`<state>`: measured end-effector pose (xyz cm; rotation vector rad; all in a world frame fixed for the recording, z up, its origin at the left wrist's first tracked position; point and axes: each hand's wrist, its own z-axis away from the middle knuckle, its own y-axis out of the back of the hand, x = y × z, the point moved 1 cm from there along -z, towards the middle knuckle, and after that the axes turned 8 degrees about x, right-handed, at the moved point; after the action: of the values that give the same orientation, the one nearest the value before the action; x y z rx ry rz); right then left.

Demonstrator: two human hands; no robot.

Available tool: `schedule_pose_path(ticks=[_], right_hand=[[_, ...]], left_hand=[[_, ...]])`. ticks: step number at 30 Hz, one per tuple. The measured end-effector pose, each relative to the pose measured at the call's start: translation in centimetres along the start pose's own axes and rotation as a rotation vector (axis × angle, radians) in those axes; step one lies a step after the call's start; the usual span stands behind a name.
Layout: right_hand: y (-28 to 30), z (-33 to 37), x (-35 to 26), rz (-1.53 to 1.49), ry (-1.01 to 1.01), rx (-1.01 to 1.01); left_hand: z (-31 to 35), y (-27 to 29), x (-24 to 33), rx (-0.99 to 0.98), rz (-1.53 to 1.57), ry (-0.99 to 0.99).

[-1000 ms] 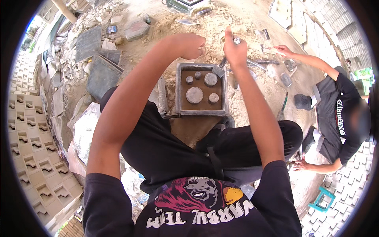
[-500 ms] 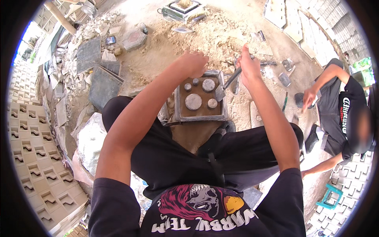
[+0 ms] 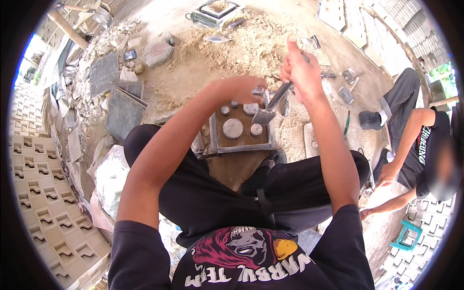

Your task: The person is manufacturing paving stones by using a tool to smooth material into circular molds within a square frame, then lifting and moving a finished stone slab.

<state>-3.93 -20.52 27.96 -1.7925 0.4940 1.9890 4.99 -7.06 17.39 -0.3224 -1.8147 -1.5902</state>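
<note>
A square grey mould frame [image 3: 243, 148] lies on the ground between my knees, with brown material inside it. Several round grey discs of different sizes sit in it, the largest a pale disc [image 3: 233, 128] near the left front. My right hand [image 3: 303, 72] is closed round the handle of a small trowel [image 3: 278, 98], thumb pointing up along it. The trowel's flat blade hangs over the frame's right part. Over the far side of the frame reaches my left hand [image 3: 239, 90], fingers curved and apart near the blade; nothing shows in its grip.
Rubble and dark flat slabs [image 3: 124, 112] lie to the left. Beyond the frame spreads a sandy heap [image 3: 193, 60], with another square mould [image 3: 215, 12] farther back. Another person [image 3: 425, 140] sits at the right, near a green stool [image 3: 407, 235] and loose tools.
My left hand has moved right and nearer, from the frame's far edge to over its discs. The trowel has risen off the right side and tilted. The other person's arm has drawn back.
</note>
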Motion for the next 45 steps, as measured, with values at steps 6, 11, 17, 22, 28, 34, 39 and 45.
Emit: schedule_pose_path(ticks=[6,11,17,22,28,34,39,45], right_hand=[[1.3,-1.2,0.0,-0.195,-0.078,0.048],[2.3,-3.7,4.0,-0.078,0.044,0.042],[3.8,-4.0,12.8,0.789,0.184,0.088],[-1.9,-0.2,17.5,0.817,0.159,-0.352],[-5.8,1.4,19.5,1.024,0.294,-0.543],[-4.5,0.8,19.1,1.206,0.274,-0.530],[-3.8,1.5,19.8,1.258,0.450,-0.487],[-2.3,1.4,19.2,1.343,0.449,-0.497]], left_hand=[[0.8,-5.4,3.0,0.017,0.362,0.127],[1.6,-6.8,2.2,0.121,0.455,0.259],[5.2,-9.0,-4.2,0.231,0.494,0.566],[8.9,-10.6,-8.1,0.309,0.536,0.788],[12.5,-12.1,-10.2,0.324,0.600,0.858],[12.8,-11.3,-9.3,0.278,0.283,0.922],[12.1,-10.1,-8.3,0.237,0.095,0.943],[10.4,-8.6,-7.1,0.134,0.061,0.843]])
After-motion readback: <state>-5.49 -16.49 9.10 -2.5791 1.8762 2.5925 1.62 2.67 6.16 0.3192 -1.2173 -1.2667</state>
